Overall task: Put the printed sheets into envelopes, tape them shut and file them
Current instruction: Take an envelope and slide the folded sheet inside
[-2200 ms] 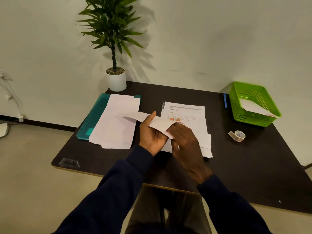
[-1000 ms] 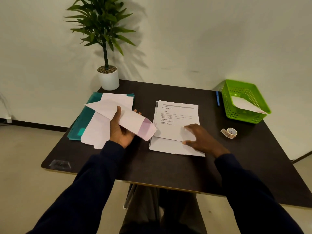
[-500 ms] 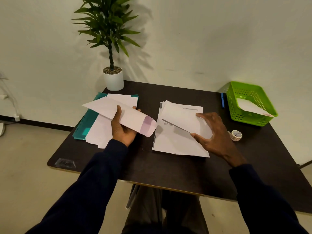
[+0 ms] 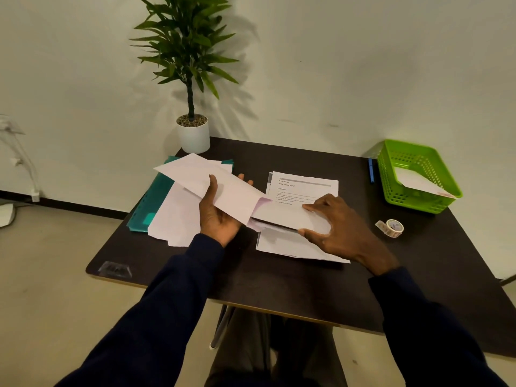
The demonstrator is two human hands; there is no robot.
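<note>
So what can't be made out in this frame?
All in the head view:
- Printed sheets: text too small to read.
- Folded sheet: its leading edge is hidden inside the envelope; depth unclear.
- Left hand: fingers mostly behind the envelope.
- Green basket: the envelope inside is partly hidden by its wall.
</note>
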